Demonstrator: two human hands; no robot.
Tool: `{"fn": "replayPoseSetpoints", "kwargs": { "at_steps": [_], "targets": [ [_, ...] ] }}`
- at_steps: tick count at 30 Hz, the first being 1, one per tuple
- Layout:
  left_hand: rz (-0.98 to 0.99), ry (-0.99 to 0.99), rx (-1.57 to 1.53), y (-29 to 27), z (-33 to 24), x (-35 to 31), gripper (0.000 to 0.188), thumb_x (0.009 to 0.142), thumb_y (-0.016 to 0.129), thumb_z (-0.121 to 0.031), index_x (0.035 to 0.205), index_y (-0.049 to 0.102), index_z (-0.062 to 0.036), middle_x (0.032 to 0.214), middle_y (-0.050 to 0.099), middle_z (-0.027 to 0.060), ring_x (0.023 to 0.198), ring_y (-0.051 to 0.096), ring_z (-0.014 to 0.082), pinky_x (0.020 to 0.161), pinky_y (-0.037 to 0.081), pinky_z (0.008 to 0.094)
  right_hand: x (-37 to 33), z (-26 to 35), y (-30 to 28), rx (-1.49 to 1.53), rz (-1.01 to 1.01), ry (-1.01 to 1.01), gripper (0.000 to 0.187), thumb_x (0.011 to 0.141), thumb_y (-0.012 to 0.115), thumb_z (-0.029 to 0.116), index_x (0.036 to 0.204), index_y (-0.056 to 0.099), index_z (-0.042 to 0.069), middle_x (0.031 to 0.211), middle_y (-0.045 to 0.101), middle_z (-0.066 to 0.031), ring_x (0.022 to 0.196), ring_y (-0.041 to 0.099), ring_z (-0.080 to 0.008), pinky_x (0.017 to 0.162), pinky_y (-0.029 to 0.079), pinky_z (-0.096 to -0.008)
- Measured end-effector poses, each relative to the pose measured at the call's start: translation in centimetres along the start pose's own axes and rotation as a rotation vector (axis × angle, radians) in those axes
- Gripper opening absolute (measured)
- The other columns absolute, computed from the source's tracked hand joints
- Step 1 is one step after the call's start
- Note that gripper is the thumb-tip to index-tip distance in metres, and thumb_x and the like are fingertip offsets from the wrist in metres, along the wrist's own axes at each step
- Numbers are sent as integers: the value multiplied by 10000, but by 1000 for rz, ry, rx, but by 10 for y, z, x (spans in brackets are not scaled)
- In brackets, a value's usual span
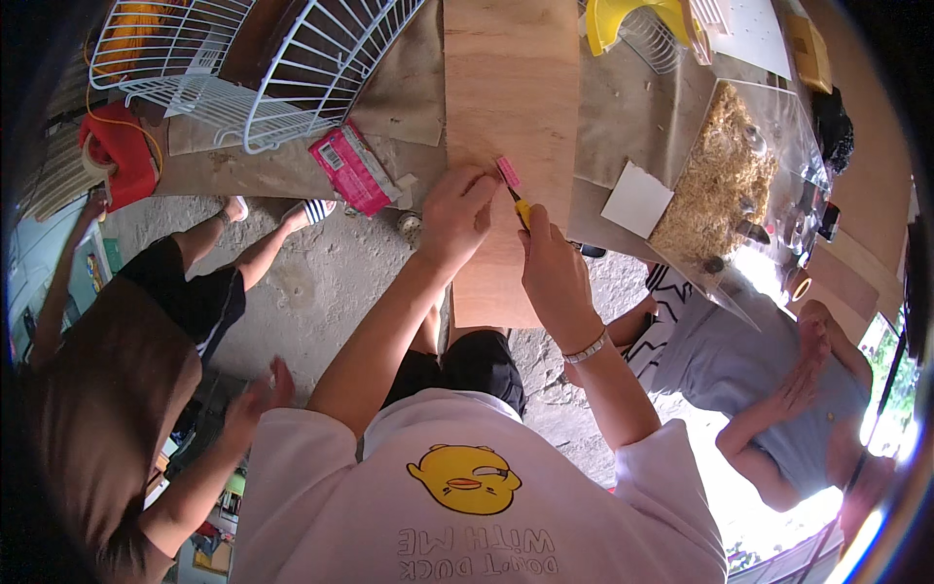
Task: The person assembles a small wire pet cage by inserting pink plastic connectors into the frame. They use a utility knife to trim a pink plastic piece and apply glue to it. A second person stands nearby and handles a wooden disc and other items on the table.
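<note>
My right hand (556,273) is closed around the yellow handle of a slim cutter knife (523,212), whose narrow dark end points away from me. A small pink piece (509,173) meets that end; whether it is attached to it cannot be seen. Beside the pink piece, on the left, my left hand (455,219) has bent fingers drawn together, and anything pinched in them is hidden. Both hands are over a long wooden board (511,88) that runs toward me.
Left of the board lie a pink package (355,170) and a white wire basket (292,83). To the right are a white card (637,199), a clear box with wood shavings (715,175) and a yellow arched piece (637,18). One person (117,380) is at left, another (769,360) at right.
</note>
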State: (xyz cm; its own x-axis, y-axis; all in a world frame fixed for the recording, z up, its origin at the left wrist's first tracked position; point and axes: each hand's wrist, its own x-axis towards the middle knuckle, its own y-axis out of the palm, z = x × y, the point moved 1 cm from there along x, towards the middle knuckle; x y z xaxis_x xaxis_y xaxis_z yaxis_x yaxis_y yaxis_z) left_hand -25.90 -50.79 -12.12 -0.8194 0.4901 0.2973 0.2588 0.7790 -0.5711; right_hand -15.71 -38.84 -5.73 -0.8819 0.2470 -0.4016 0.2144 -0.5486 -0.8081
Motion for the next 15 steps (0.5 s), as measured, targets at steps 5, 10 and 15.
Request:
{"fn": "replayPoseSetpoints", "kwargs": {
  "at_steps": [5,10,15],
  "targets": [
    [-24,14,2,-1,-1,5,146,770,715,37,881,666,-44,878,628,118,822,648,324,681,532,403,-6,6,-10,17,2,18,250,1047,477,170,1237,441,11,881,633,-221,681,684,-418,509,552,-484],
    [-26,3,2,0,0,0,161,766,718,37,893,670,-51,904,641,112,833,654,326,697,539,405,-16,6,-11,-36,28,48,275,1040,492,171,1252,435,6,872,634,-221,677,686,-411,500,550,-478],
    [16,-3,3,0,0,-4,189,756,706,41,911,684,-65,915,642,117,834,653,331,704,540,417,-9,5,-11,-34,41,43,273,1033,499,163,1244,431,3,870,634,-223,693,692,-411,514,556,-480]
  ]
}}
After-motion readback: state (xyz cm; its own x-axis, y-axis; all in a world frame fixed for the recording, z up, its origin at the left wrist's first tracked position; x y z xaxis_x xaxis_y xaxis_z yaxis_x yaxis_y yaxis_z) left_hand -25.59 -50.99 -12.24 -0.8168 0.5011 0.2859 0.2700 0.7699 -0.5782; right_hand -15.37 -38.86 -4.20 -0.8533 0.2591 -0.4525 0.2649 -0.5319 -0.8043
